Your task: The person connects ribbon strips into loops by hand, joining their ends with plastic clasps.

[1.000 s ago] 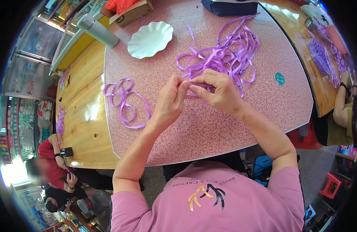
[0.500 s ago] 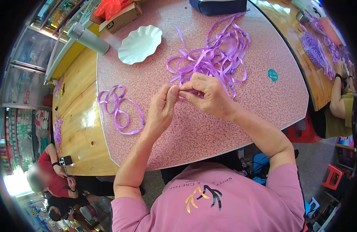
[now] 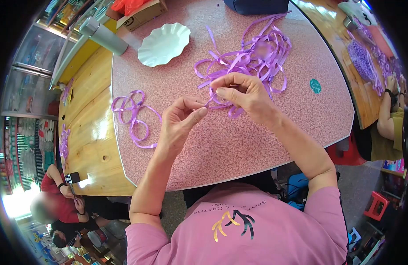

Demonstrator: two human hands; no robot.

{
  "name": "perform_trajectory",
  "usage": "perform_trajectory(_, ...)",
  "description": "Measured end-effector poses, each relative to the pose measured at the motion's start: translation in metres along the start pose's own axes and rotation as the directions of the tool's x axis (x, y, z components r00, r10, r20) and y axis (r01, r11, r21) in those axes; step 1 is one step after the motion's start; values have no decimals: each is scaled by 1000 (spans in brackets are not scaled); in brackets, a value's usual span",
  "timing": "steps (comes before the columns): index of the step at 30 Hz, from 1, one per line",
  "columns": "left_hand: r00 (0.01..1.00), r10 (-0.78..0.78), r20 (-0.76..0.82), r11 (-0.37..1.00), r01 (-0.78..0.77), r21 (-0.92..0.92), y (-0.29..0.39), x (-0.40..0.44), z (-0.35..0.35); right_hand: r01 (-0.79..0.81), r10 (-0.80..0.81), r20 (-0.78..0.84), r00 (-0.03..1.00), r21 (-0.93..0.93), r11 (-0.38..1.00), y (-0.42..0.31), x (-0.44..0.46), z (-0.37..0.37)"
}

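Observation:
Over the pink speckled table [image 3: 239, 154], my left hand [image 3: 179, 121] pinches a purple ribbon [image 3: 208, 104] between thumb and forefinger. Slightly higher and to the right, my right hand [image 3: 246, 95] has its thumb and forefinger closed on the same ribbon, with a short stretch showing between the hands. Just beyond my hands lies a tangled pile of purple ribbons [image 3: 257, 57], partly hidden by my right hand. A smaller looped ribbon [image 3: 135, 117] rests on the table left of my left hand.
A scalloped white plate [image 3: 164, 45], a grey bottle [image 3: 104, 37], a cardboard box [image 3: 142, 14] and a dark blue bag [image 3: 257, 6] stand at the far side. People sit at the left and right; purple ribbons [image 3: 362, 62] lie on the right wooden table.
My hands have moved apart, and a bit of ribbon now shows between them. My left hand is lower, and its fingers are more spread than before.

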State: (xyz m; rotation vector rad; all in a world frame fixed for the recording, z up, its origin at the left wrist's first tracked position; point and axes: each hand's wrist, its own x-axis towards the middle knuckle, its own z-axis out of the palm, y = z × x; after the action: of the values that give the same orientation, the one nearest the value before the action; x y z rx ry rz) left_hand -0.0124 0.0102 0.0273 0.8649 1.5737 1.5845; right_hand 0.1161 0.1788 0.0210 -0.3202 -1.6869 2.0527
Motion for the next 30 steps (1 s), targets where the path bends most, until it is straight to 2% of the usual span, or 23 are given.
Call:
perform_trajectory(1, 999, -47, -16, 991, 45, -124, 3, -2, 2, 0, 0, 0, 1000, -1, 1000, -2, 0, 0)
perform_trajectory(2, 999, -47, -17, 991, 44, -125, 4, -4, 4, -97, 97, 4, 995, 15, 995, -5, -1, 0)
perform_trajectory(3, 999, -26, -21, 958, 18, -285, 6, -6, 8, -195, 195, 10, 981, 31, 980, -7, -1, 0)
perform_trajectory(4, 1000, -5, -30, 900, -9, -437, 6, -7, 10, -196, 196, 11, 981, 31, 980, -5, -1, 1)
perform_trajectory(8, 990, 46, -136, 893, -102, -439, -2, -5, 17, -221, 217, 62, 974, 71, 973, -3, -5, 8)
perform_trajectory(9, 954, 242, -179, 964, -256, -64, -6, 0, 16, -221, 218, 55, 974, 54, 974, -4, -6, 9)
perform_trajectory(10, 891, 432, -143, 872, -371, 320, -8, 3, 16, -221, 218, 55, 974, 54, 974, -1, -6, 8)
perform_trajectory(11, 891, 432, -141, 871, -372, 320, -7, 5, 15, -145, 146, 39, 988, -25, 989, 4, -6, 6)
perform_trajectory(12, 835, 549, -32, 716, -451, 533, -4, 7, 15, -70, 73, 27, 997, -106, 992, 7, -6, 4)
perform_trajectory(13, 771, 629, 104, 504, -506, 700, 0, 8, 16, -70, 73, 24, 997, -108, 992, 8, -6, 3)
perform_trajectory(14, 771, 628, 104, 505, -506, 699, 6, 7, 16, -64, 69, 34, 997, -139, 988, 9, -5, 3)
perform_trajectory(16, 730, 605, 318, 243, -550, 799, 18, 6, 17, -57, 66, 45, 997, -170, 984, 9, -4, 2)
perform_trajectory(18, 731, 595, 334, 255, -565, 785, 18, 8, 14, -142, 153, 103, 983, -112, 984, 6, -3, 1)
perform_trajectory(20, 732, 585, 349, 264, -579, 771, 16, 9, 12, -163, 169, 99, 981, -68, 984, 9, -2, 3)
perform_trajectory(22, 730, 640, 240, 371, -567, 735, 8, 8, 14, -184, 186, 90, 978, -24, 983, 10, -4, 4)
perform_trajectory(23, 730, 639, 240, 372, -567, 735, 4, 7, 18, -182, 182, 74, 981, 3, 983, 10, -5, 5)
perform_trajectory(25, 798, 603, 6, 610, -465, 641, -3, 3, 25, -181, 179, 58, 982, 30, 983, 9, -6, 7)
perform_trajectory(26, 799, 601, 5, 612, -464, 641, -9, 4, 23, -187, 185, 52, 981, 44, 981, 6, -7, 7)
perform_trajectory(28, 869, 491, -66, 795, -415, 443, -15, 6, 20, -194, 192, 48, 980, 57, 979, 4, -8, 8)
perform_trajectory(29, 869, 490, -67, 795, -414, 444, -16, 4, 20, -176, 174, 36, 984, 76, 981, 5, -8, 9)
perform_trajectory(30, 951, 278, -136, 953, -255, 166, -11, 2, 22, -158, 156, 24, 987, 95, 983, 6, -8, 10)
